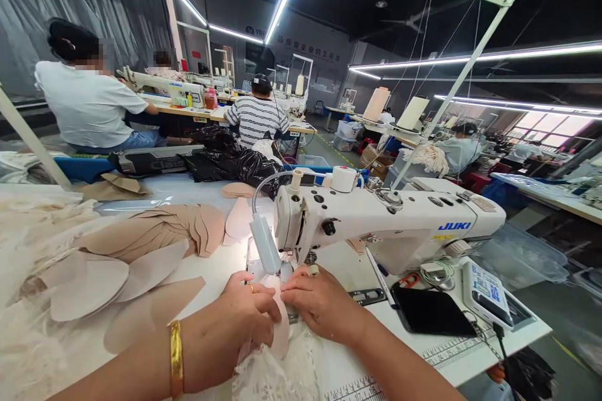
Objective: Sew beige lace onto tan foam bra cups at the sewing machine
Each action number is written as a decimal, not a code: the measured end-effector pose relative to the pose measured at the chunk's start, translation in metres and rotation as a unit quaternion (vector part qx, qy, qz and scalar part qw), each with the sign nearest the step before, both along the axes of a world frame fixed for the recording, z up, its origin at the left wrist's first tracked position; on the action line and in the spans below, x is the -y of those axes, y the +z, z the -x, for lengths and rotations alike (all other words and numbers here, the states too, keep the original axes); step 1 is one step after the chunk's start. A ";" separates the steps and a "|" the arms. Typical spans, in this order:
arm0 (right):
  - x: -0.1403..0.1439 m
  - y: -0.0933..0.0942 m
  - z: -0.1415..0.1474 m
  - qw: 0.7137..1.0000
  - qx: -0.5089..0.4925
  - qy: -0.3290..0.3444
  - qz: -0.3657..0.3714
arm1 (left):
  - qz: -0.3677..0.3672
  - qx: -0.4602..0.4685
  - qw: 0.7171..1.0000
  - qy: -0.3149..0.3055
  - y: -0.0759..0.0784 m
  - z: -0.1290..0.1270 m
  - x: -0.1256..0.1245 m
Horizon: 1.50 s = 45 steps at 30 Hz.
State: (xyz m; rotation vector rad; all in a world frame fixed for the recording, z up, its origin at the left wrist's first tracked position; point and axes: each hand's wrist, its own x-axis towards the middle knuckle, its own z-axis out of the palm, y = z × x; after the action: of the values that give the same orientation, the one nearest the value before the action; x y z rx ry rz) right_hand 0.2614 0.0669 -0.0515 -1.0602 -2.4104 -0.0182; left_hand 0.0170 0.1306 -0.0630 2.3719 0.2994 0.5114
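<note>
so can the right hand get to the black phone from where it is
Probably yes: the right hand rests by the needle, and the black phone lies flat on the table just to its right, with only a pen between.

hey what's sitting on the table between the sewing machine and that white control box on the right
In the head view, a coil of white cable lies between the sewing machine and the white control box.

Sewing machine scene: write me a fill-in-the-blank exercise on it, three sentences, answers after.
1. The white sewing machine bears the brand name ____ in blue.
2. The left hand wears a gold bangle on the wrist and a ____ on one finger.
3. Right of the right hand, a black ____ lies flat on the table.

Missing words: JUKI; ring; phone
</note>
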 end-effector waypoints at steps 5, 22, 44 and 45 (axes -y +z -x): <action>-0.002 0.001 0.001 0.999 0.021 -0.042 0.008 | 0.072 0.024 0.997 0.033 0.008 -0.006 0.000; -0.001 -0.002 0.002 0.999 -0.002 -0.042 0.016 | -0.095 -0.091 0.991 -0.003 0.046 0.000 0.007; -0.003 -0.006 0.000 0.998 0.006 -0.061 0.000 | -0.135 -0.114 0.984 -0.005 0.052 -0.001 -0.024; -0.002 -0.004 0.000 0.998 0.006 -0.055 -0.001 | -0.142 -0.112 0.983 -0.002 0.052 0.000 -0.024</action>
State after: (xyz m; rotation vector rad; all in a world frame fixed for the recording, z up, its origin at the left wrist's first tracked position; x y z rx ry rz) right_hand 0.2609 0.0687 -0.0555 -1.1947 -2.3593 -0.0646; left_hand 0.0173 0.1545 -0.0115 2.7145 0.3417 0.3002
